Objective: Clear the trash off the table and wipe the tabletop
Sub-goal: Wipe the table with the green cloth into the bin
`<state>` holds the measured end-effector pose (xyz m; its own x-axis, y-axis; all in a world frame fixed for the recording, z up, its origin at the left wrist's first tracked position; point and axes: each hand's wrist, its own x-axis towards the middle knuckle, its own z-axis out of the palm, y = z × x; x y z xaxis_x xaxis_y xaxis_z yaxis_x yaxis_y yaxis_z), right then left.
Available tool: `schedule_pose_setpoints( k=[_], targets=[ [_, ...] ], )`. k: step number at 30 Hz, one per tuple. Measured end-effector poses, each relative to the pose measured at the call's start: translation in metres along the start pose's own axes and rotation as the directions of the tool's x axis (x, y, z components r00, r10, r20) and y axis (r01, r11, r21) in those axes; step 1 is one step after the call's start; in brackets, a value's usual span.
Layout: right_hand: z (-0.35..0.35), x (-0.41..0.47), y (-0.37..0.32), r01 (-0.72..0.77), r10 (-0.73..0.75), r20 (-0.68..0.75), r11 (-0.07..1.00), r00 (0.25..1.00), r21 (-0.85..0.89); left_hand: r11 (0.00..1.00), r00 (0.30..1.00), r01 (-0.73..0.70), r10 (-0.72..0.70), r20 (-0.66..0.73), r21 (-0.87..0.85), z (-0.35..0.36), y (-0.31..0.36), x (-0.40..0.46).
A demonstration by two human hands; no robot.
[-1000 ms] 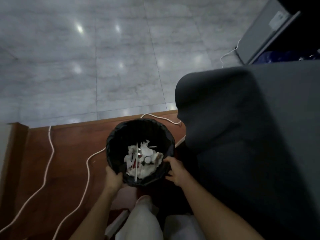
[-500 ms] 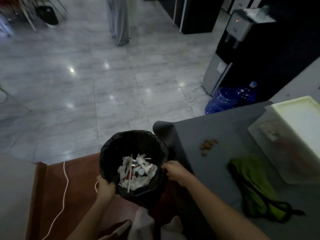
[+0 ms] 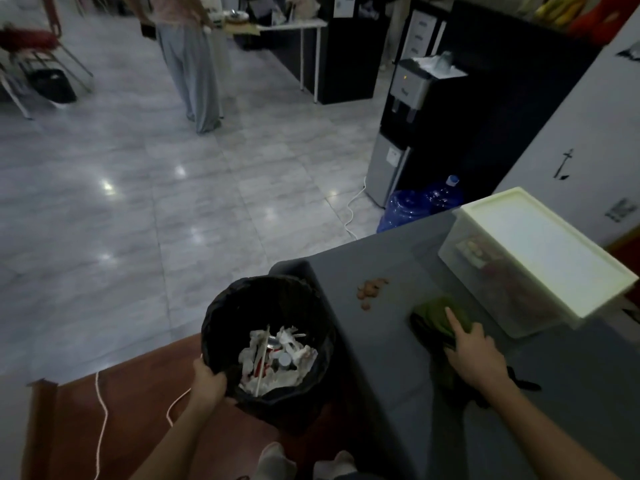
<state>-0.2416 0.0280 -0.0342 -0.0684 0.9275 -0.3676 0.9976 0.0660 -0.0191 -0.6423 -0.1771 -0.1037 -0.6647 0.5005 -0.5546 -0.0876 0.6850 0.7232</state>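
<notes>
**Bin gripped beside the table, cloth under the other palm**

Far left: a white cord (image 3: 100, 427) snaking over reddish-brown wooden flooring (image 3: 138, 410), bounded by a raised wooden edge; beyond it, glossy grey tile (image 3: 156, 202), wide and open. Next, the left hand (image 3: 209, 381), fingers clenched over the near rim of a round trash bin (image 3: 242, 313) lined with a crinkled black bag, held just beside the table's left edge. Inside, crumpled white paper, a thin stick and small cans (image 3: 277, 358). Then the table (image 3: 381, 341), draped in smooth dark grey cloth with a rounded corner. On it, a small cluster of brown crumbs (image 3: 370, 289), apart from everything else, bare surface around. Further right, the right hand (image 3: 476, 355), fingers spread flat with forefinger extended, pressed on a rumpled green rag (image 3: 433, 315); not closed around it. Just beside the rag, a translucent rectangular storage box (image 3: 502, 289) with a pale lid, near the table's right side.
</notes>
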Motion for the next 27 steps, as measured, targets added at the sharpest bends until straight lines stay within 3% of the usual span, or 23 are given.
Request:
schedule_pose_setpoints(
  k=[3, 6, 10, 14, 19, 23, 27],
  targets=[
    [-0.021, 0.026, -0.016, -0.024, 0.046, -0.1, 0.977, 0.994, 0.21, 1.0, 1.0, 0.01, -0.01, 0.003, -0.007, 0.002, 0.009, -0.014],
    [-0.032, 0.057, -0.045, -0.088, 0.134, -0.089, 0.913, 0.987, 0.399, 1.0, 1.0, -0.016, 0.016, -0.021, -0.001, 0.007, 0.01, -0.019],
    [-0.036, 0.073, -0.089, -0.141, 0.169, -0.04, 0.912, 0.985, 0.385, 0.998, 0.996, -0.055, 0.055, -0.067, 0.002, 0.01, 0.011, -0.023],
    [-0.024, 0.039, -0.141, 0.087, -0.071, -0.061, 0.941, 0.996, 0.327, 0.998, 0.996, -0.053, 0.054, -0.072, 0.022, 0.006, 0.013, -0.018],
    [0.004, -0.024, -0.204, 0.366, -0.398, 0.061, 0.886, 0.915, 0.284, 0.996, 0.997, -0.059, 0.063, -0.052, 0.07, 0.006, 0.016, -0.023],
    [-0.009, -0.032, -0.206, 0.396, -0.442, 0.054, 0.846, 0.896, 0.356, 0.994, 0.996, -0.055, 0.061, -0.058, 0.095, 0.003, 0.015, -0.021],
    [-0.042, -0.003, -0.166, 0.379, -0.363, -0.109, 0.875, 0.925, 0.3, 0.996, 0.997, -0.031, 0.037, -0.065, 0.089, 0.004, 0.016, -0.022]
  ],
)
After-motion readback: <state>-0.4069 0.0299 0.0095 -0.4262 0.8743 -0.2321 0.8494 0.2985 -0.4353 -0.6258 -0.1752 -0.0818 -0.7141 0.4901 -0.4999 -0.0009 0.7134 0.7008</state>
